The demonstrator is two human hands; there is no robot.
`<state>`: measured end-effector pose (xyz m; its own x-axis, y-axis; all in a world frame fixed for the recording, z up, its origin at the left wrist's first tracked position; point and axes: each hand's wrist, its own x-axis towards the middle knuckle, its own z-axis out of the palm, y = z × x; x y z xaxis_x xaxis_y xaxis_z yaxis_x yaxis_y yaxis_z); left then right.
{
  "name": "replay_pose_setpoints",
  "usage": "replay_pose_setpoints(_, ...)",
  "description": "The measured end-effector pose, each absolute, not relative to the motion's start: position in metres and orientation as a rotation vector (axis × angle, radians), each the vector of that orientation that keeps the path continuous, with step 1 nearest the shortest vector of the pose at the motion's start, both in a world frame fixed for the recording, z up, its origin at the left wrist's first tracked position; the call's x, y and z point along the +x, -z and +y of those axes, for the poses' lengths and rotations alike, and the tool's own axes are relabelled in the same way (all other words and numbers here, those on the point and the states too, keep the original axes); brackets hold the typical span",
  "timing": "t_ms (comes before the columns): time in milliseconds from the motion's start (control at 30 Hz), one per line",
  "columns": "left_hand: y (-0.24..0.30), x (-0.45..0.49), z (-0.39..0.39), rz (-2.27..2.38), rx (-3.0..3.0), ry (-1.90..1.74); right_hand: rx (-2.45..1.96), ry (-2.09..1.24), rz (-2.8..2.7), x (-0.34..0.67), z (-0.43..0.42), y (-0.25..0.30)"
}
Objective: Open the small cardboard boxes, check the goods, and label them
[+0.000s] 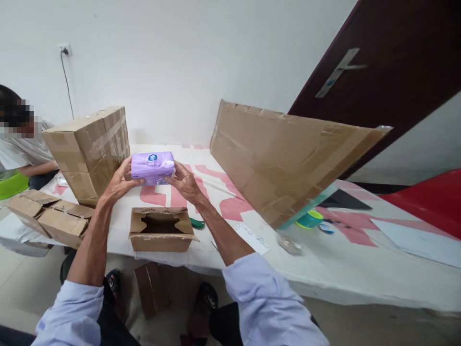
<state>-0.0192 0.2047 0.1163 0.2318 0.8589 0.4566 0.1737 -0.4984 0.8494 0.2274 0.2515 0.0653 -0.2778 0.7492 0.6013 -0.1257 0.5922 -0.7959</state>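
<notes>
Purple packet (152, 168), held up over the tabletop (324, 264), on its left part, beyond the open carton (162, 244) at the near edge. Gripped at one end by the left hand (121, 182), at the other by the right hand (185, 182), both partly curled, probably to keep it steady. Runs lengthwise left to right, roughly along the near edge, with logo (152, 157) turned toward the wearer.

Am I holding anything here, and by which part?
You're holding a purple pack by its two ends, your left hand on one and your right hand on the other.
</notes>
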Motion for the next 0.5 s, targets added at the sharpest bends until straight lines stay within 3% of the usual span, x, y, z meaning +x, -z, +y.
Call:
replay_pose_setpoints(133, -0.134, -0.022, 0.188, 0.916, 1.984, -1.148, -0.557, -0.649, -1.749, 0.241, 0.242, -0.069)
replay_pose_setpoints(300, -0.113, -0.015, 0.187, 1.016, 2.136, -1.108, -0.615, -0.344, -1.888, 0.244, 0.235, -0.055)
replay_pose_setpoints(500, -0.056, -0.023, 0.228, 1.137, 2.175, -1.191, -0.808, -0.432, -1.952, 0.253, 0.239, -0.024)
